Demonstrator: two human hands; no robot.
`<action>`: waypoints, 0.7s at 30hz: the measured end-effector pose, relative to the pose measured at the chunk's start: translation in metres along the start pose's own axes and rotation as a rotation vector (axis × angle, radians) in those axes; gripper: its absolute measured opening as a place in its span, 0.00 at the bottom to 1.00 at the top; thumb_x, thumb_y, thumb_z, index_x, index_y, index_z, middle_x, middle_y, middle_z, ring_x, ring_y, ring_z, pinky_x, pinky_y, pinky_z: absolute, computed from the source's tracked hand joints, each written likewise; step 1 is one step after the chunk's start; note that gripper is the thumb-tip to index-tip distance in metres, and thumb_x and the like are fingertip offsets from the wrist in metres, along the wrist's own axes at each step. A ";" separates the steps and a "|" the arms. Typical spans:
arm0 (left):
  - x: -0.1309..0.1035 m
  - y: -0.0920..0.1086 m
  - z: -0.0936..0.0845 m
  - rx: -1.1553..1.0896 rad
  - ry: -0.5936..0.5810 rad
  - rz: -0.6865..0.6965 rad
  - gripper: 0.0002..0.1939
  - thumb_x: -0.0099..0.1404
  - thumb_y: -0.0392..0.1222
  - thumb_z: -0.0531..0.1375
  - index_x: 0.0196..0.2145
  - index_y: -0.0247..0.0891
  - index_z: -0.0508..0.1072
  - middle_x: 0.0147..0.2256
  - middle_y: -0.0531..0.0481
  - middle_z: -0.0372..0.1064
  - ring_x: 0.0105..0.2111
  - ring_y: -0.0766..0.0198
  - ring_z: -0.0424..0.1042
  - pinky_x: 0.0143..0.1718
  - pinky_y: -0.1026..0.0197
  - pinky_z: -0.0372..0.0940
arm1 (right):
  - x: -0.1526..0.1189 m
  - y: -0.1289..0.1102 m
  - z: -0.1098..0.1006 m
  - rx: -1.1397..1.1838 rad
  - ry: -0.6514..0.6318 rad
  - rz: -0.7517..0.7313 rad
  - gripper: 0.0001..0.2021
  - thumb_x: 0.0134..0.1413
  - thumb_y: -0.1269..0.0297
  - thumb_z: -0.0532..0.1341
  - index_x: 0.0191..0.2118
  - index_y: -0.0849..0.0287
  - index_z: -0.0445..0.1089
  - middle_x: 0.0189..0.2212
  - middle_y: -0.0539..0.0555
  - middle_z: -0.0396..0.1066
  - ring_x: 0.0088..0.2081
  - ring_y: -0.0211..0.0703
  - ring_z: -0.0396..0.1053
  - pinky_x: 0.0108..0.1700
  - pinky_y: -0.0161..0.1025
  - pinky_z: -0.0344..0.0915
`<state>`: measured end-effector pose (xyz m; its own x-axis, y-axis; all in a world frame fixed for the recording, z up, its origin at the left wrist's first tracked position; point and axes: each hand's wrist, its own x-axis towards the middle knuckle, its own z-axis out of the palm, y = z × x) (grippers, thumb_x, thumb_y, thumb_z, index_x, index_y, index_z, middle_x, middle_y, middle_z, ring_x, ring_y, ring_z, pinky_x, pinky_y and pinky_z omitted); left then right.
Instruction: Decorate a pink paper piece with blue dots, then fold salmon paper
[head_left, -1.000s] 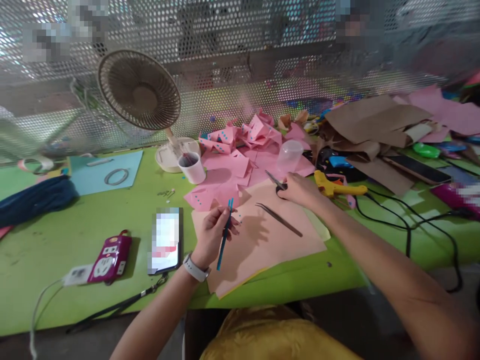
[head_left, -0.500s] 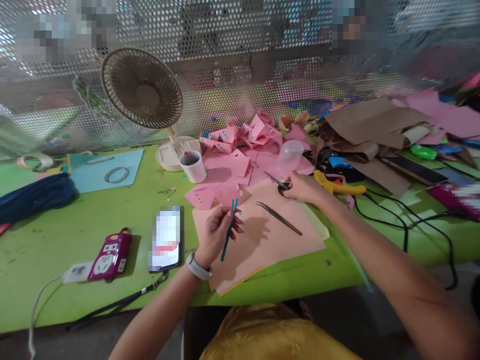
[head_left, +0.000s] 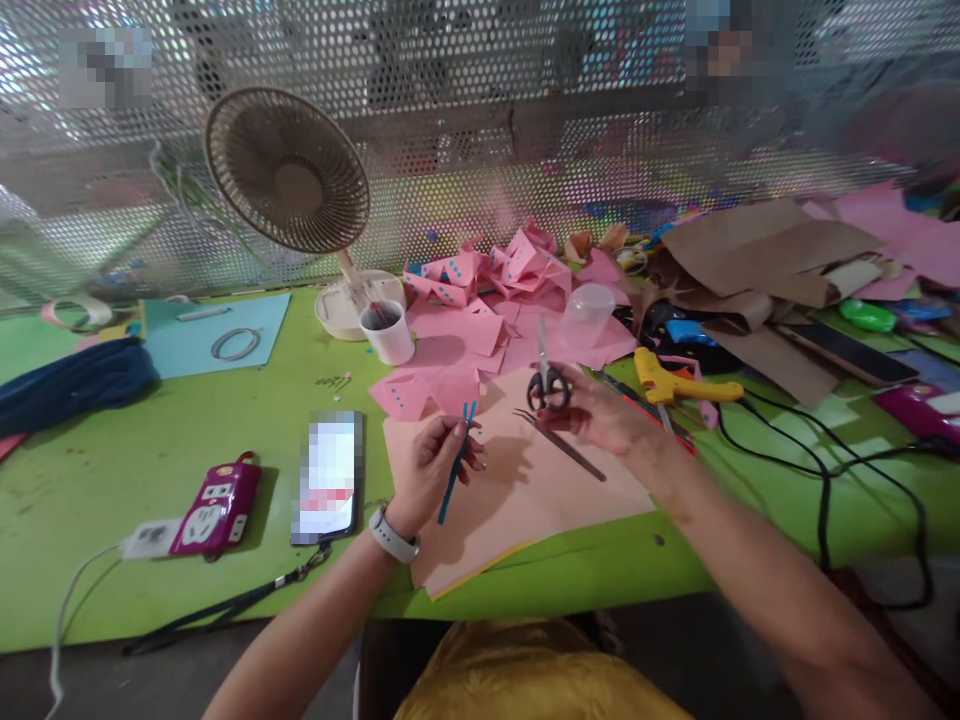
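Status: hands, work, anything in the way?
Left hand: pinching blue strips. Right hand: holding scissors, blades pointing away. Tweezers lying on peach paper, near right hand.

No text can be read for certain; a small scribble (head_left: 332,381) is seen on the table (head_left: 187,415), its characters unclear; the phone screen (head_left: 327,478) is blurred.

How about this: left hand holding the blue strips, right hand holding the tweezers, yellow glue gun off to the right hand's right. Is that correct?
Not quite: in the head view, the right hand holds the scissors; the tweezers lie on the paper. The left hand does hold the blue strips, with the yellow glue gun where you said.
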<state>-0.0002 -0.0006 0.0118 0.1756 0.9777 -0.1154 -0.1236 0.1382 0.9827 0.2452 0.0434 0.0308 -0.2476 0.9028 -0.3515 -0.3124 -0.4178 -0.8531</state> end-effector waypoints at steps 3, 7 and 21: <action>0.000 0.000 -0.001 0.011 0.009 0.012 0.24 0.62 0.61 0.62 0.39 0.35 0.72 0.27 0.50 0.72 0.21 0.68 0.71 0.17 0.69 0.62 | -0.002 0.012 0.021 0.028 -0.139 0.040 0.29 0.36 0.68 0.73 0.49 0.51 0.67 0.38 0.49 0.76 0.28 0.37 0.74 0.38 0.42 0.75; 0.000 -0.001 -0.001 0.017 0.008 0.021 0.23 0.62 0.60 0.62 0.40 0.35 0.72 0.27 0.50 0.72 0.22 0.68 0.71 0.18 0.69 0.63 | 0.000 0.020 0.041 0.092 -0.077 -0.088 0.28 0.35 0.64 0.75 0.45 0.51 0.66 0.30 0.43 0.70 0.30 0.35 0.71 0.41 0.42 0.75; -0.004 -0.010 -0.002 0.063 -0.073 0.042 0.20 0.66 0.58 0.60 0.40 0.36 0.72 0.30 0.47 0.74 0.26 0.64 0.74 0.23 0.65 0.68 | -0.002 0.027 0.073 -0.103 0.144 -0.317 0.30 0.32 0.61 0.75 0.42 0.50 0.60 0.37 0.46 0.67 0.35 0.37 0.72 0.40 0.39 0.70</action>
<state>-0.0014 -0.0052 0.0021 0.2428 0.9679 -0.0649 -0.0709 0.0845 0.9939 0.1703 0.0232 0.0363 -0.0188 0.9940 -0.1077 -0.2572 -0.1090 -0.9602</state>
